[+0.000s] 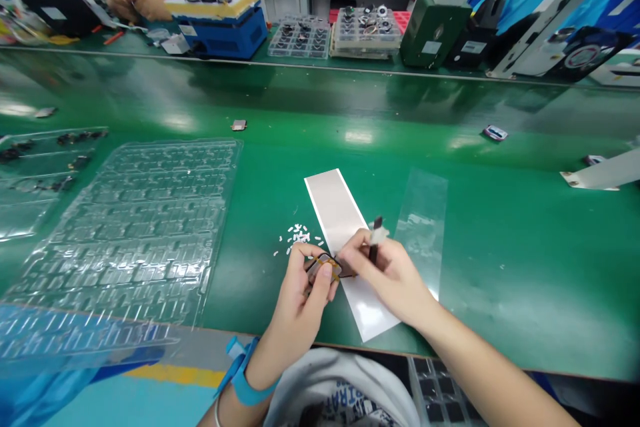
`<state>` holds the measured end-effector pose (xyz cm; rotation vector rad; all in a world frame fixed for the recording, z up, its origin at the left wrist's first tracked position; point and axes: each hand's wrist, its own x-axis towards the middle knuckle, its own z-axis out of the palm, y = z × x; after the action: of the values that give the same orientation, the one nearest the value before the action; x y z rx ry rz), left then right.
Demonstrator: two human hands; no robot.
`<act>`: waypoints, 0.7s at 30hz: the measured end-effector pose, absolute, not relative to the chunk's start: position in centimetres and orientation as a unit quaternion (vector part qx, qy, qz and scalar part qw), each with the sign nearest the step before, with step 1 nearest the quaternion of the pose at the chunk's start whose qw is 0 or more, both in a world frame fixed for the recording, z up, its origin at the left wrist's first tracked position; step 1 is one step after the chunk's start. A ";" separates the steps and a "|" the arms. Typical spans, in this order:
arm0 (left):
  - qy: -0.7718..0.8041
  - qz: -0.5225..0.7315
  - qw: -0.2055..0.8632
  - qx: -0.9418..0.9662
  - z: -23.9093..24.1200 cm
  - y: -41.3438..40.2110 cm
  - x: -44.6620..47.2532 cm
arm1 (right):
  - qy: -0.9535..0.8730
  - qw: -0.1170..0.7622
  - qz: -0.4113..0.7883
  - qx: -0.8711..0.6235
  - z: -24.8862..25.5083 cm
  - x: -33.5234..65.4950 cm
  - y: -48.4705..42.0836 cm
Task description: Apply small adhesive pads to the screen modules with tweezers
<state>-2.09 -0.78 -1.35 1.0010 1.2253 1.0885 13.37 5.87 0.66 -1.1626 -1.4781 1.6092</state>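
Between the thumb and fingers of my left hand (303, 297) is a small electronic module (320, 267) with a dark rim and an orange flex strip. My right hand (387, 273) is closed beside it, its fingertips pinched close to the module's right edge. From that hand sticks up a slim dark tool (378, 230) with a whitish wrap; its tip is hidden. Under both hands lies a long adhesive sheet (335, 203) with a beige face and white edges. Left of the sheet, small white slips (299, 235) are scattered on the green table (500, 267).
A clear moulded tray (150, 213) lies to the left, with another holding dark parts (37, 153) beyond it. A clear plastic film (423, 220) is at the right. Small modules (239, 125) are spread toward the back. Across the bench stand a blue box (230, 33) and parts trays (300, 37).
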 end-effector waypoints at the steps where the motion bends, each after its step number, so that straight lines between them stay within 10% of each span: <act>1: 0.532 0.453 0.561 0.444 -1.1 -0.8 -2.2 | -0.574 0.339 0.599 -0.443 0.7 14.0 6.2; 21: 0.443 0.138 0.260 0.847 0.9 -0.1 -1.0 | -0.544 0.377 0.554 -0.505 -2.6 18.8 6.0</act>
<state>-0.99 -0.10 0.93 2.2943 1.1990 0.3741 18.79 5.98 -2.58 -1.2914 -1.3901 1.4173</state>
